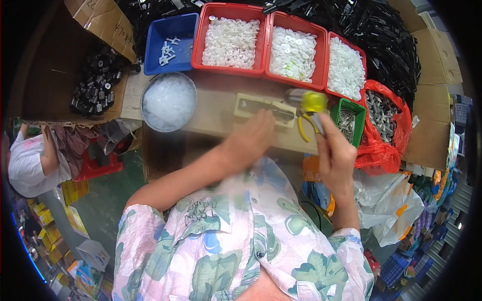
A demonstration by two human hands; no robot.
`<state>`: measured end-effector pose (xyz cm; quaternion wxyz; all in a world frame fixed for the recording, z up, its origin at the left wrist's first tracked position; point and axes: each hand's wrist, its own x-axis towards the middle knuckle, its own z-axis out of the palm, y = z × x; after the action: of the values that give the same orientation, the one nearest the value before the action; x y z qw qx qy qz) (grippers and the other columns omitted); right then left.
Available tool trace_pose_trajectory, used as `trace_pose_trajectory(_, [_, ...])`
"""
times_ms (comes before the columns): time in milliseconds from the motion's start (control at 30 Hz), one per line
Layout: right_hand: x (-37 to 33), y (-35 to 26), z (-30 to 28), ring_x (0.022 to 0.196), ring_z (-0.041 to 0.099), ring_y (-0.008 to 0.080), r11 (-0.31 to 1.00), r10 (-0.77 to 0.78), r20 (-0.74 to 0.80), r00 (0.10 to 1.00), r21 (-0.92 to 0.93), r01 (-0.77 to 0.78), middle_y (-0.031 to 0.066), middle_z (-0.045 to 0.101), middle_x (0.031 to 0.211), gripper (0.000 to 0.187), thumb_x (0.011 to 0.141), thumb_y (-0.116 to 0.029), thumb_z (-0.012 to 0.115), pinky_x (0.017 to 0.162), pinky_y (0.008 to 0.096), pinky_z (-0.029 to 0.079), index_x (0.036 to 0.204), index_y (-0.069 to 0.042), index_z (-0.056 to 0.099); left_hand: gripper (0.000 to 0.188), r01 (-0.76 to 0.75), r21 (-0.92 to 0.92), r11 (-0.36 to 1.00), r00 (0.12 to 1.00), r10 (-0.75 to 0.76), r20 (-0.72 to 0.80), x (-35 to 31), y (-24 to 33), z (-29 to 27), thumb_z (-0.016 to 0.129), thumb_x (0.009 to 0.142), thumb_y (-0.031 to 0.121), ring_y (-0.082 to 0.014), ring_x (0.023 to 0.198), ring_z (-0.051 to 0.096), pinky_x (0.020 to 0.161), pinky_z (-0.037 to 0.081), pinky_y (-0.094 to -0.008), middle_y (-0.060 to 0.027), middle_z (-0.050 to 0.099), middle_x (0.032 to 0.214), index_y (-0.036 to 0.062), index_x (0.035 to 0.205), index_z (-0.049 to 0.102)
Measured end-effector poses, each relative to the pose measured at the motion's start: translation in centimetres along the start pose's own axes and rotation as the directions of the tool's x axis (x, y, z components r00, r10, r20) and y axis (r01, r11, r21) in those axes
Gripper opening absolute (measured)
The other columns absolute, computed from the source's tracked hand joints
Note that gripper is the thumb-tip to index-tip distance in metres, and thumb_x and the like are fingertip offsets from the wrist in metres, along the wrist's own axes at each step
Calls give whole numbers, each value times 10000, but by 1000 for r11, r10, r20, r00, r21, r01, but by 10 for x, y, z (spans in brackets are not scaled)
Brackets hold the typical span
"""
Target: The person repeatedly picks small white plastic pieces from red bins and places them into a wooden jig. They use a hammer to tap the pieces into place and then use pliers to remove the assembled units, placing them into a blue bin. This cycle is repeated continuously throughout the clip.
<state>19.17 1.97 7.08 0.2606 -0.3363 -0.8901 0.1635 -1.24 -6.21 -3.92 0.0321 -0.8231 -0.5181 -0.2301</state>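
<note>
My right hand (339, 150) is closed around the handle of what looks like a small hammer (314, 102), its blurred head yellow with a grey end. The head is raised by the right end of a cream-coloured block (243, 104) with a long recess. My left hand (253, 133) reaches to the block's front side, fingers bent together over a dark strip in the recess; whatever they pinch is hidden. Pliers with yellow handles (303, 129) lie on the table just left of my right hand.
Behind the block stand a blue bin (152, 52), red bins (200, 42) of white plastic parts, and heaped black strips (371, 30). A metal bowl (168, 103) is on the left; a green tray (360, 125) and red bag (384, 158) are right. Another person (35, 163) sits far left.
</note>
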Motion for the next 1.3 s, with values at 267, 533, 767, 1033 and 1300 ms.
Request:
trace_pose_trajectory(267, [1,16,35,699,655,388,995,89,175,981,-65,-79,176,677,898,402,918,-78,652,602,471,511,1312,-51,575,584,-34,-2,999,999,34,5,-6,0,4,739,811,207,-385,1278,527,1054,469,-401,-270,549,1326,-140,1253,581])
trace_pose_trajectory(533, [-2,13,35,666,648,375,987,65,249,966,-160,-25,164,666,840,397,917,-95,660,577,452,509,1302,-46,581,565,-29,-5,1000,999,29,-22,-6,-2,9,735,804,193,-386,1264,537,1044,477,-406,-265,563,1311,-148,1231,590])
trace_pose_trajectory(767, [3,15,47,655,650,367,983,66,333,941,-182,-4,162,653,809,419,925,-100,651,578,452,510,1332,-46,568,570,2,-59,998,997,-7,-78,-10,-1,15,734,799,195,-381,1272,538,1024,477,-397,-264,553,1347,-138,1238,592])
trace_pose_trajectory(1033, [9,11,43,702,658,322,997,-35,205,978,-60,48,150,643,782,411,886,-75,687,596,425,499,1287,-60,595,593,27,-57,998,995,-32,-96,-11,2,13,758,773,182,-369,1280,526,958,491,-401,-229,550,1374,-108,1262,588])
trace_pose_trajectory(1300, [3,13,32,770,689,344,996,89,139,986,-5,-89,155,700,903,384,903,-99,670,611,420,511,1277,-52,597,537,88,-123,988,989,-101,-105,-12,-14,-12,784,741,125,-378,1224,575,994,493,-430,-233,608,1291,-97,1203,622])
